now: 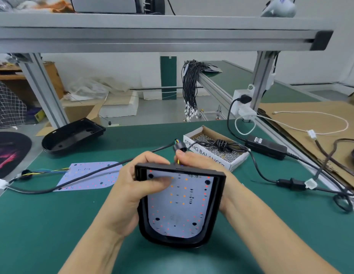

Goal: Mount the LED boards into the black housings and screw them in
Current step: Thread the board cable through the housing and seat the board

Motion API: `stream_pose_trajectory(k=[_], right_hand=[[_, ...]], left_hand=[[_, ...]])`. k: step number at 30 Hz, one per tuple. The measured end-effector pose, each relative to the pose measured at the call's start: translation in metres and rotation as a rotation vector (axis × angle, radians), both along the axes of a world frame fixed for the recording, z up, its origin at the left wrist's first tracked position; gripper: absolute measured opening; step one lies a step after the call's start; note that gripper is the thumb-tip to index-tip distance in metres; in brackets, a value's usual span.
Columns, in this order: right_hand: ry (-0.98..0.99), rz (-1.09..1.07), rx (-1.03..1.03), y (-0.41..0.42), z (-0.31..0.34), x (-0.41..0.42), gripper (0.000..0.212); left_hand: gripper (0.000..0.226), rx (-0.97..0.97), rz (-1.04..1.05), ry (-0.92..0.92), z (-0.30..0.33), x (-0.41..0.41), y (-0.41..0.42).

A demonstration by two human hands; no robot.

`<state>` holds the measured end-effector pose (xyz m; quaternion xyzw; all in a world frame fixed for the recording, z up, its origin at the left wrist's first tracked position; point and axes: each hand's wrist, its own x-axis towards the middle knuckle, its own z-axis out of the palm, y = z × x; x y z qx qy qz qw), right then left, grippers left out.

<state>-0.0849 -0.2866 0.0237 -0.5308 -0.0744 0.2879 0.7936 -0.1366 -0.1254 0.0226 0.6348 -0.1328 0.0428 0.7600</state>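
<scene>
Black housing [180,242] tilted up; left hand [132,190] grips it, thumb seating LED board [180,206]; right hand [197,161] at 12 o'clock pinches cable grommet [179,148].

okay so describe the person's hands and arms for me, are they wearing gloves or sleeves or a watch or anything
Both are bare. The left hand and right hand have no gloves, and no rings show on the visible fingers. The forearms are uncovered down to the bottom edge of the picture: no sleeves, no watch, no wrist strap in view. The right wrist is partly hidden behind the black housing, so anything there can't be seen.
</scene>
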Motion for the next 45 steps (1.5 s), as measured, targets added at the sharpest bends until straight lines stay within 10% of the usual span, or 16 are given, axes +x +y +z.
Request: stream_pose_trajectory(k=[6,13,18,24,36,45], right_hand=[[0.262,0.239,-0.010,-0.001,0.001,0.013,0.084],[0.129,0.146,-0.011,0.012,0.013,0.017,0.022],[0.143,-0.024,0.133,0.003,0.009,0.022,0.027],[-0.144,0.029,0.071,0.003,0.006,0.012,0.018],[-0.320,-0.347,-0.027,0.016,0.011,0.006,0.022],[-0.250,-0.482,0.072,0.023,0.011,0.011,0.029]], left_hand=[[0.022,0.096,-0.068,-0.161,0.000,-0.005,0.000],[0.022,0.102,-0.162,-0.152,0.002,-0.006,0.002],[0.067,-0.238,-0.330,0.213,0.004,-0.003,0.019],[0.062,-0.137,-0.479,0.593,0.014,0.019,0.016],[0.018,-0.110,-0.431,0.602,0.018,0.039,0.000],[0.031,0.267,-0.412,0.553,0.016,0.038,0.004]])
